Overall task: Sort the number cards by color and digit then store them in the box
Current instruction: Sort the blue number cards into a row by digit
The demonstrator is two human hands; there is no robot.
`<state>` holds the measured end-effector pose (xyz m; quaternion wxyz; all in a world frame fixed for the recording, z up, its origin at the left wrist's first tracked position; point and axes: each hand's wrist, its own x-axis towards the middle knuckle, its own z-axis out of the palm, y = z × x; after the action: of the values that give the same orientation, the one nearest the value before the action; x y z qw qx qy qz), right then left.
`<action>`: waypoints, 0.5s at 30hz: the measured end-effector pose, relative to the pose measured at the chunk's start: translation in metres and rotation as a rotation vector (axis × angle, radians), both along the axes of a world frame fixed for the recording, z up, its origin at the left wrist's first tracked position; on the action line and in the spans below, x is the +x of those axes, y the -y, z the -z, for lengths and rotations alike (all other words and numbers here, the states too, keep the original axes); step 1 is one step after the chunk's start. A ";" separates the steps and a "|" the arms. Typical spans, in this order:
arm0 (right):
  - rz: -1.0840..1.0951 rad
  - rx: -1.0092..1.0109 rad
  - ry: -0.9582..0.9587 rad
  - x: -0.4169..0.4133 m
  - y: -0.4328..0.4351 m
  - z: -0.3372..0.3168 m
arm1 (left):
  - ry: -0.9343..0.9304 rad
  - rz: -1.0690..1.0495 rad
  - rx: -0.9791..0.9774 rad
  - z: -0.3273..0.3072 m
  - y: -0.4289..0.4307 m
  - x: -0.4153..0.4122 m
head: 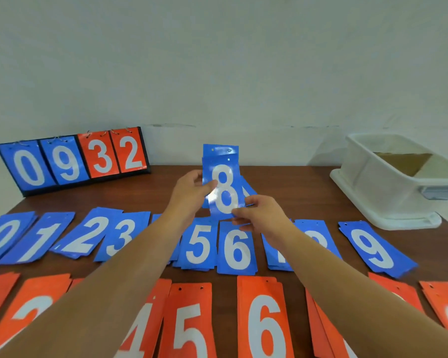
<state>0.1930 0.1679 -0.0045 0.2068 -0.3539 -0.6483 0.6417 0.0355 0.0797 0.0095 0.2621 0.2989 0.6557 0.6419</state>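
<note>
A blue 8 card (224, 187), its white digit facing the camera, is held upright at centre, with more blue cards (220, 149) fanned behind it. Toward 6 o'clock lie blue piles (201, 244) in a row from 0 to 9, then orange piles (263, 319). The white box (388, 192) stands open at 3 o'clock.

I see a black flip scoreboard (73, 161) at back left on the brown wooden table (295, 182), tilted back, ring-bound, reading 0 9 in blue and 3 2 in red. Plain pale wall (217, 60) behind.
</note>
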 end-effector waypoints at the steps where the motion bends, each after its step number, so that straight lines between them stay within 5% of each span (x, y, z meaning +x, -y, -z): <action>1: -0.011 0.037 0.012 0.000 0.006 -0.003 | -0.023 0.007 -0.020 -0.002 0.006 0.003; 7: 0.115 0.265 -0.034 -0.001 0.009 -0.019 | 0.015 0.092 -0.057 -0.011 0.036 0.013; 15: 0.361 0.359 0.121 0.035 -0.040 -0.008 | 0.012 -0.099 -0.139 -0.008 0.052 -0.001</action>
<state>0.2283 0.2077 0.0038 0.3380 -0.4592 -0.6894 0.4467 0.0344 0.0272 0.0178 0.2538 0.2434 0.7111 0.6089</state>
